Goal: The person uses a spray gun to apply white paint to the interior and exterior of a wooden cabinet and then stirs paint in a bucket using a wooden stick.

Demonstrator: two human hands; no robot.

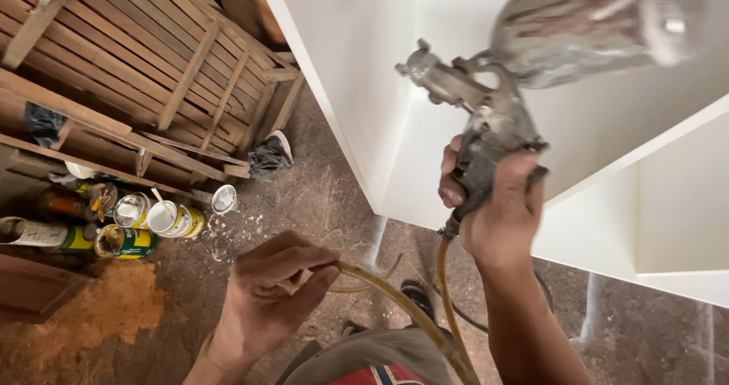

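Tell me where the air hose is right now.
In the head view the yellowish air hose runs from the bottom of the spray gun in the right hand down to the lower middle, where the left hand pinches it over the dirt floor.

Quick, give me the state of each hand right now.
Left hand: closed, pinching the yellowish air hose between fingers and thumb.
Right hand: closed around the grip of the spray gun, aimed at the white cabinet.

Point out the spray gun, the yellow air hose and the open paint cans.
spray gun (486, 127), head view, on its metal body.
yellow air hose (395, 298), head view, mid-length beside the left hand.
open paint cans (163, 218), head view, rim of one can.
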